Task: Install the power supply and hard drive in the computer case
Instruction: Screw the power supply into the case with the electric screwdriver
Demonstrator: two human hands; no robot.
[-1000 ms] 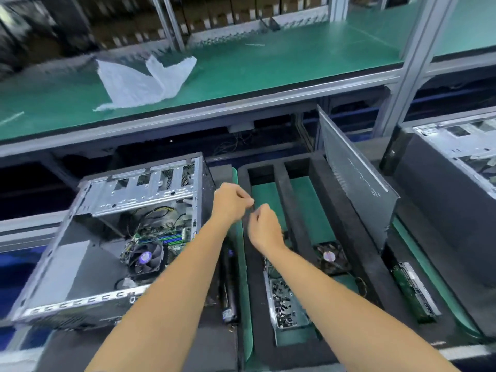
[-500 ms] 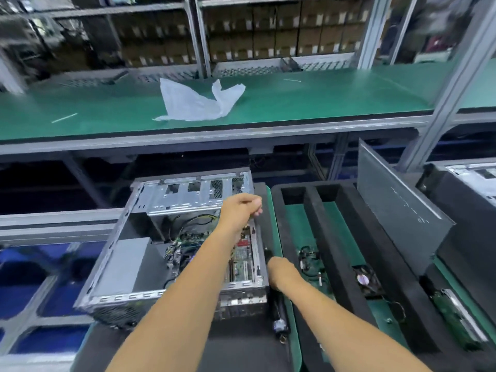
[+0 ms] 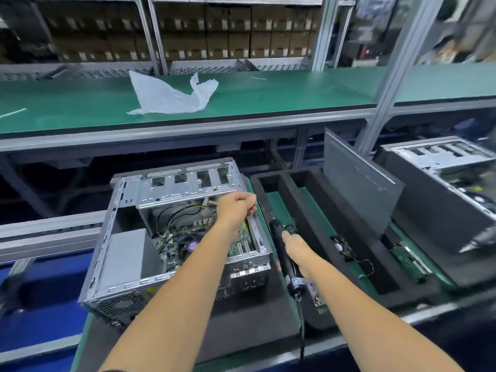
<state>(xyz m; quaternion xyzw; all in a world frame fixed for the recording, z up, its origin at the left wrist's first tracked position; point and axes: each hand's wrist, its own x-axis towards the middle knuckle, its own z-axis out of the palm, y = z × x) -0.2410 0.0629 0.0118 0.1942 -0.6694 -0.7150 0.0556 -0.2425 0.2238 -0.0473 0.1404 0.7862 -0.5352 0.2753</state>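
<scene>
Bare-metal open computer case (image 3: 171,237) is lying on the worktop while the left hand (image 3: 236,208) is curling, apparently pinching something unseen, and the right hand (image 3: 296,251) is gripping a black electric screwdriver (image 3: 284,256), whose trailing cord is risking snagging.

no legible text, labels on the shelved boxes (image 3: 214,47) too blurred to read

We see the open computer case (image 3: 150,253) on the dark mat (image 3: 241,323), under our left hand (image 3: 236,208).
</scene>
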